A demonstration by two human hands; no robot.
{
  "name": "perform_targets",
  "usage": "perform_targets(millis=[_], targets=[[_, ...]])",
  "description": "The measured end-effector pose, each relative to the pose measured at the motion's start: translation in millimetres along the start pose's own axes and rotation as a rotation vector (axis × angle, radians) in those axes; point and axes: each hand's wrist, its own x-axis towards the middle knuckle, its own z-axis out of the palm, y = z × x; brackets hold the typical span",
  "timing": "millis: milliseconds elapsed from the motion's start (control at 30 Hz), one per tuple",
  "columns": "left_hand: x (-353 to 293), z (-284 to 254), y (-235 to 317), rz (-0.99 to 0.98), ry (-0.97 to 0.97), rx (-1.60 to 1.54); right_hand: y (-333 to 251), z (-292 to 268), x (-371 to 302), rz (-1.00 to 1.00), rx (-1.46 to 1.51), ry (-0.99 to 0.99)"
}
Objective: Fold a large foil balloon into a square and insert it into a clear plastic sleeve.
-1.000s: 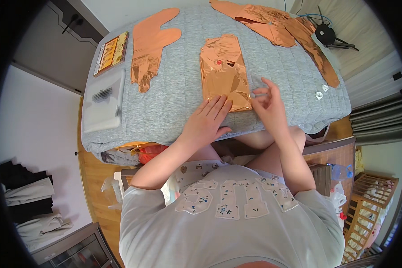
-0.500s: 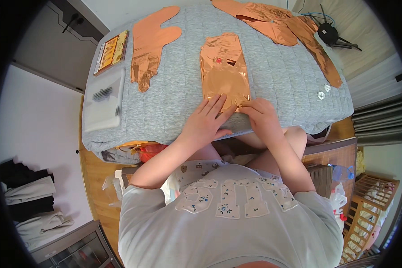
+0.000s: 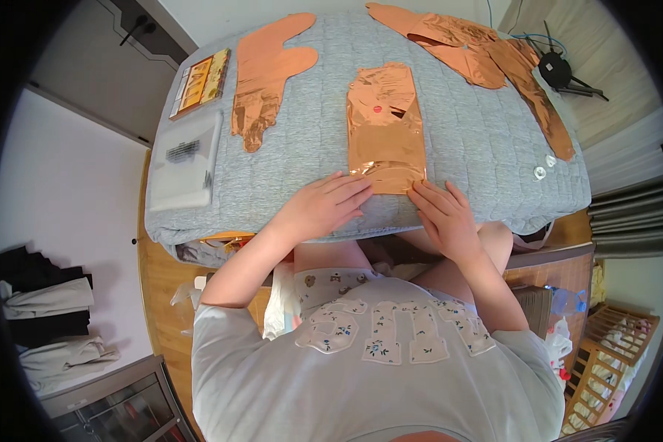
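Copper-coloured foil is laid out in several pieces on a grey quilted pad (image 3: pixel 464 140) that covers a low table. The folded foil piece (image 3: pixel 386 131) nearest the person is an oblong whose long axis runs away from the body, its near short edge pointing at the person and its far end crumpled, with a small red dot seen near the top. It lies slightly right of the pad's middle, close to the near edge.

The left hand (image 3: pixel 323 208) is spread flat, palm down, with its fingertips touching the near left corner of the folded piece; nothing is gripped. The right hand (image 3: pixel 443 214) is likewise open and flat, fingers extended, its fingertips resting at the near right corner; nothing is enclosed by it.

A shallow box of gold and brown squares (image 3: pixel 201 82) is seen at the pad's far left corner, its contents arranged in rows. Just nearer, a flat white packet (image 3: pixel 186 160) with a dark mark is laid on the pad; what it holds cannot be told.

A mitten-shaped foil cutout (image 3: pixel 267 70) lies to the left of the folded piece, and long foil strips (image 3: pixel 486 55) are spread across the far right. Two small clear round pieces (image 3: pixel 545 166) rest near the right edge. Wooden flooring (image 3: pixel 158 287) is visible below the pad, with folded clothes (image 3: pixel 48 309) heaped at the left wall.
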Motion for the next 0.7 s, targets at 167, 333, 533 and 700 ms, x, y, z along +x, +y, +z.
perform_targets(millis=[167, 333, 533, 700], targets=[[-11, 5, 6, -0.095, 0.158, 0.136, 1, 0, -2, -0.004, -0.014, -0.01], [-19, 14, 6, -0.16, 0.27, 0.144, 3, -2, -4, -0.004, -0.032, -0.021], [-16, 0, 1, -0.24, 0.197, 0.02, 3, -10, 1, -0.006, -0.015, -0.036], [12, -20, 3, -0.425, 0.142, -0.187, 13, -25, 17, 0.08, 0.29, -0.093]])
